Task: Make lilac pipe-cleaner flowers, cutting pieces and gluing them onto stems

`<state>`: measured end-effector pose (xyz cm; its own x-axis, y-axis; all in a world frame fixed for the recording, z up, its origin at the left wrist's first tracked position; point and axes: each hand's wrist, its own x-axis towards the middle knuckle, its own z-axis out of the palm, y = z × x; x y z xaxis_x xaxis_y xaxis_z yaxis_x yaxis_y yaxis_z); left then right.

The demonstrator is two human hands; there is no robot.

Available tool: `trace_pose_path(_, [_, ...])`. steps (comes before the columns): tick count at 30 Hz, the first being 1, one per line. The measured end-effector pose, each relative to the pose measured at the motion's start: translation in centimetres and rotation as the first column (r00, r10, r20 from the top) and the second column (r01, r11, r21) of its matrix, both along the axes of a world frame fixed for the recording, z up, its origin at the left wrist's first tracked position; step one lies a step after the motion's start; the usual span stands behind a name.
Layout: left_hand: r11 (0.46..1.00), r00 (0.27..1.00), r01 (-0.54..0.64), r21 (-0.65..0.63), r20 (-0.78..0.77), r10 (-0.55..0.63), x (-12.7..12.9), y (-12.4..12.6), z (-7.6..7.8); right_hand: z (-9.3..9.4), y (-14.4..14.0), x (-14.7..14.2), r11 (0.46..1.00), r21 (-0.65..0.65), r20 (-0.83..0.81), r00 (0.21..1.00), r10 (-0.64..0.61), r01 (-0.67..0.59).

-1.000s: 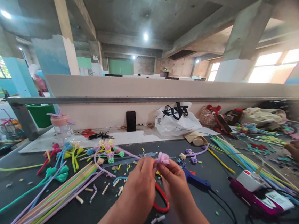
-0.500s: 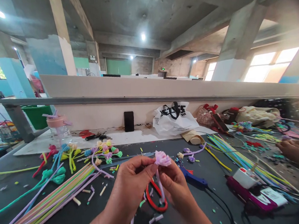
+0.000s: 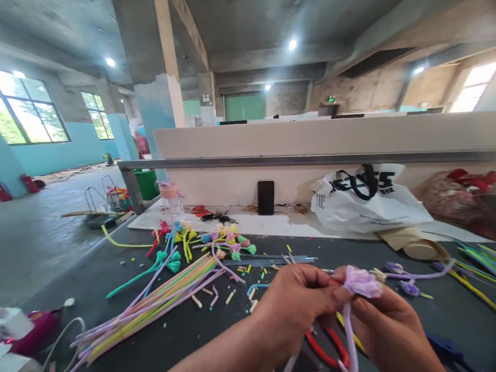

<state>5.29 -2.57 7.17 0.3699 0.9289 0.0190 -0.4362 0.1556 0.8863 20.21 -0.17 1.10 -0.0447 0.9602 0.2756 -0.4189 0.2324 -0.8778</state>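
Note:
A lilac pipe-cleaner flower (image 3: pixel 363 282) is held up between my two hands, its stem hanging down below the fluffy head. The thumb and fingers of my left hand (image 3: pixel 299 297) pinch the flower's left side. My right hand (image 3: pixel 390 324) is closed around its lower right side, where the stem begins. Beneath my hands lie scissors with red handles (image 3: pixel 343 348), partly covered. To the right are small purple pipe-cleaner flowers (image 3: pixel 408 288) on a stem. Short cut scraps lie on the dark table around my hands.
On the left lies a bundle of pastel pipe cleaners (image 3: pixel 154 310), with finished coloured flowers (image 3: pixel 231 239) behind it. A phone (image 3: pixel 266 198) leans on the partition near a white bag (image 3: pixel 366 204). A dark blue tool (image 3: pixel 447 347) is at lower right, chargers (image 3: pixel 16 368) at lower left.
The view has swung left, so the table items and my hands appear farther right. The co-worker's hand has left the picture. Both hands still hold the lilac flower.

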Motion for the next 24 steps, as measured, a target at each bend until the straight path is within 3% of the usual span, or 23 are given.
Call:
trace_pose_path(4, [0.987, 0.990, 0.121, -0.104, 0.081, -0.113, -0.2, 0.4, -0.3, 0.5, 0.0, -0.2, 0.999, -0.038, -0.073, 0.997, 0.024, -0.027])
trace_pose_path(8, [0.977, 0.985, 0.149, -0.150, 0.113, -0.133, 0.1, 0.5, -0.6, 1.2, -0.5, -0.9, 0.995, -0.036, -0.111, 0.990, 0.089, -0.094])
trace_pose_path(15, [0.988, 0.987, 0.093, -0.122, 0.143, -0.075, 1.0, -0.1, -1.4, 1.8, -1.2, -2.1, 0.997, -0.033, -0.187, 0.980, 0.069, -0.077])
trace_pose_path(17, [0.995, 0.996, 0.052, -0.081, 0.073, -0.047, 1.1, 0.0, -1.8, 1.8, -1.1, -2.3, 0.996, -0.056, -0.214, 0.975, 0.058, -0.072])
trace_pose_path(19, [0.998, 0.997, -0.045, 0.052, -0.067, 0.048, 1.3, 0.1, -2.2, 1.8, -1.0, -2.4, 0.994, -0.089, -0.244, 0.969, 0.043, -0.066])
trace_pose_path(21, [0.937, 0.948, -0.156, 0.314, -0.220, 0.231, 1.3, 0.2, -2.7, 1.8, -0.9, -2.4, 0.992, -0.105, -0.269, 0.963, 0.033, -0.063])
trace_pose_path(22, [0.862, 0.903, -0.184, 0.472, -0.265, 0.338, 1.3, 0.1, -3.0, 1.8, -0.8, -2.5, 0.992, -0.105, -0.280, 0.959, 0.033, -0.065])
trace_pose_path(24, [0.653, 0.814, -0.166, 0.739, -0.271, 0.513, 1.0, 0.1, -3.5, 1.7, -0.7, -2.6, 0.992, -0.100, -0.306, 0.951, 0.042, -0.076])
